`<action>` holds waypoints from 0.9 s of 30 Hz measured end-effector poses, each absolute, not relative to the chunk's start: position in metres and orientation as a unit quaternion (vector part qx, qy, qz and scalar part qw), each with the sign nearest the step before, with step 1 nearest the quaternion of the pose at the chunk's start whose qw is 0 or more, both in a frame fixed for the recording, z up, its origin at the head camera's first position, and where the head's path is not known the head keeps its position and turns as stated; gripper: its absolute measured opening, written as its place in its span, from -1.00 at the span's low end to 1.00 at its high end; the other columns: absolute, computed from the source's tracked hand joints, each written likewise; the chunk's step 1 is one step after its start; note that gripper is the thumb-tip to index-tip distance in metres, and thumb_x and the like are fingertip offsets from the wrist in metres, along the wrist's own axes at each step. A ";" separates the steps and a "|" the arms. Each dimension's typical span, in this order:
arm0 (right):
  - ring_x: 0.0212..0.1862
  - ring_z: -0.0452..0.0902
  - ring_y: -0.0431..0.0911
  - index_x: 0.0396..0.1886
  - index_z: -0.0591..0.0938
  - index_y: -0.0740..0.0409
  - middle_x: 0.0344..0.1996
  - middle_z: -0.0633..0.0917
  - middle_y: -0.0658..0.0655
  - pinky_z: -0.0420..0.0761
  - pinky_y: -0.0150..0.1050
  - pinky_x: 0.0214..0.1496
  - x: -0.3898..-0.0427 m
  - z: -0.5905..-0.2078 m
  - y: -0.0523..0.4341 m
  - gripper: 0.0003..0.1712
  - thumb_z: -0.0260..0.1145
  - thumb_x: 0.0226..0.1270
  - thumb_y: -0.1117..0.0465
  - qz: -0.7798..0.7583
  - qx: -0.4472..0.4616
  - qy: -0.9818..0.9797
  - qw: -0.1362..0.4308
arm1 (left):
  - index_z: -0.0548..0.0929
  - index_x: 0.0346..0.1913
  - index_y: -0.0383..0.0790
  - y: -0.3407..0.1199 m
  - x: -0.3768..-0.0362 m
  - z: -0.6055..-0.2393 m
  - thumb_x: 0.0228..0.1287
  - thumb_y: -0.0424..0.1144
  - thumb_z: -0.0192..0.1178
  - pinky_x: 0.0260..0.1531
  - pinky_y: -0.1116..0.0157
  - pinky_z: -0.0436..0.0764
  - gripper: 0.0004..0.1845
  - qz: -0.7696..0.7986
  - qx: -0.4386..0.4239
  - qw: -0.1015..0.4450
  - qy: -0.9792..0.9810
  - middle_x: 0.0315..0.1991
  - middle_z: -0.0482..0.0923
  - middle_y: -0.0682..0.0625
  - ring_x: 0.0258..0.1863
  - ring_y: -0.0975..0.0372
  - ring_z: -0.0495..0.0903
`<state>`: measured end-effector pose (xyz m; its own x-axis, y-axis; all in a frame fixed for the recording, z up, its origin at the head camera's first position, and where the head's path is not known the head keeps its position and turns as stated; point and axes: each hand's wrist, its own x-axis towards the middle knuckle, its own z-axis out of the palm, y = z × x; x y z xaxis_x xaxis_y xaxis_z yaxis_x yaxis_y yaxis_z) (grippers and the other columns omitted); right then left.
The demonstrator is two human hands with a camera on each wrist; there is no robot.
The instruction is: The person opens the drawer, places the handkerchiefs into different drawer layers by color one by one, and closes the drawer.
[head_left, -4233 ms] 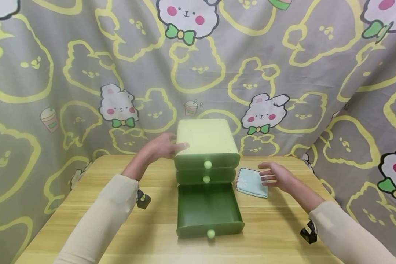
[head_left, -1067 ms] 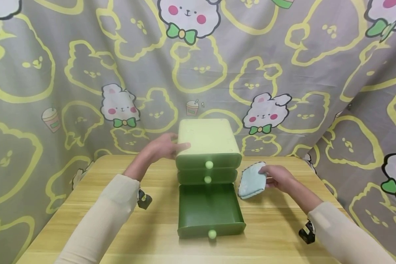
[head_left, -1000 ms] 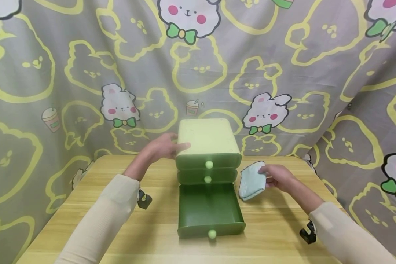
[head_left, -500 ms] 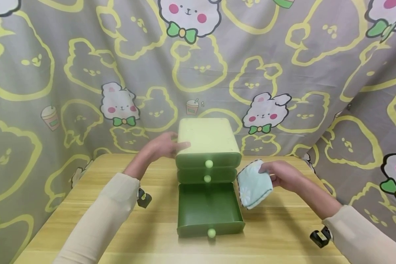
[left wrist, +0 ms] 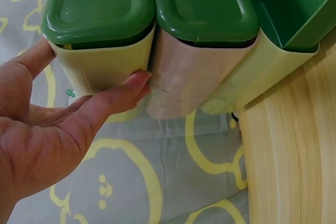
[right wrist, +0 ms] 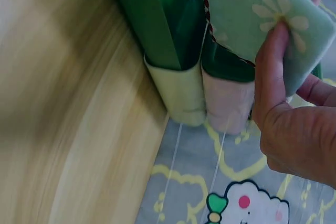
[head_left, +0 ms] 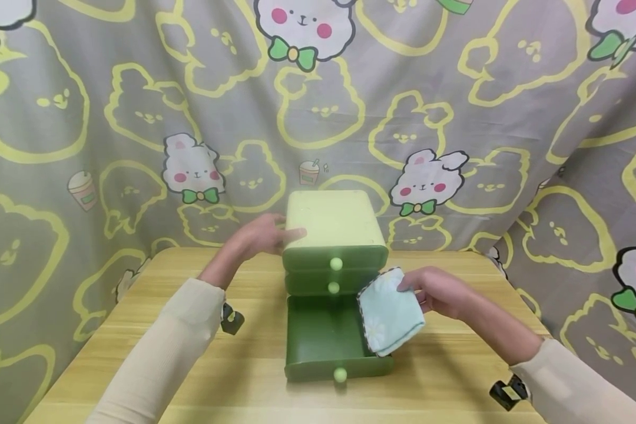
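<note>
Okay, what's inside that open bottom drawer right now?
The bottom drawer shows only bare green floor. The right hand holds a folded cloth over its right side, hiding what lies beneath.

Bunny-print curtain [head_left: 456,106] behind wooden table [head_left: 445,377]

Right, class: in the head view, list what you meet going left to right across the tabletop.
Left hand → green drawer unit → folded pale blue cloth → right hand.
</note>
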<state>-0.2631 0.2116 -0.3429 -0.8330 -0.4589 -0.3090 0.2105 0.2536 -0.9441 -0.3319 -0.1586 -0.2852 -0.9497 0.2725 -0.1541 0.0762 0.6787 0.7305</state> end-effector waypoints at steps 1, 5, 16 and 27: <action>-0.27 0.73 -0.07 -0.25 0.63 0.25 -0.33 0.72 0.06 0.76 -0.15 -0.18 -0.263 -0.344 0.209 -0.86 0.17 0.37 0.29 -0.609 -0.084 0.738 0.277 | 0.26 0.52 -0.32 -0.159 -0.332 -0.285 0.31 0.28 0.26 0.31 -0.04 0.50 -0.05 0.386 0.096 0.126 0.909 0.27 0.54 -0.25 0.23 -0.05 0.56; -0.20 0.71 -0.06 -0.18 0.62 0.28 -0.26 0.70 0.06 0.75 -0.17 -0.14 -0.262 -0.348 0.200 -0.84 0.16 0.38 0.29 -0.623 -0.081 0.727 0.276 | 0.27 0.51 -0.33 -0.159 -0.331 -0.283 0.31 0.29 0.25 0.30 -0.04 0.50 -0.05 0.382 0.093 0.127 0.911 0.26 0.56 -0.24 0.22 -0.05 0.57; -0.07 0.69 0.01 0.13 0.47 0.49 -0.12 0.67 0.17 0.75 -0.12 -0.04 -0.262 -0.368 0.179 -0.62 0.11 0.42 0.31 -0.651 -0.091 0.696 0.291 | 0.35 0.47 -0.29 -0.158 -0.333 -0.285 0.30 0.30 0.26 0.28 -0.03 0.51 -0.10 0.383 0.087 0.128 0.911 0.04 0.68 -0.15 0.08 0.02 0.64; -0.11 0.72 -0.05 0.03 0.48 0.44 -0.21 0.75 0.14 0.75 -0.14 -0.04 -0.260 -0.393 0.165 -0.69 0.11 0.38 0.32 -0.662 -0.076 0.682 0.301 | 0.36 0.47 -0.28 -0.159 -0.332 -0.287 0.28 0.31 0.27 0.29 -0.04 0.51 -0.09 0.386 0.091 0.129 0.909 0.12 0.66 -0.17 0.15 0.00 0.61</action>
<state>-0.2599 0.1650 -0.3926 -0.8068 -0.5026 -0.3107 0.2955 0.1122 -0.9487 -0.3323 -0.1591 -0.2866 -0.9503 0.2648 -0.1638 0.0661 0.6856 0.7250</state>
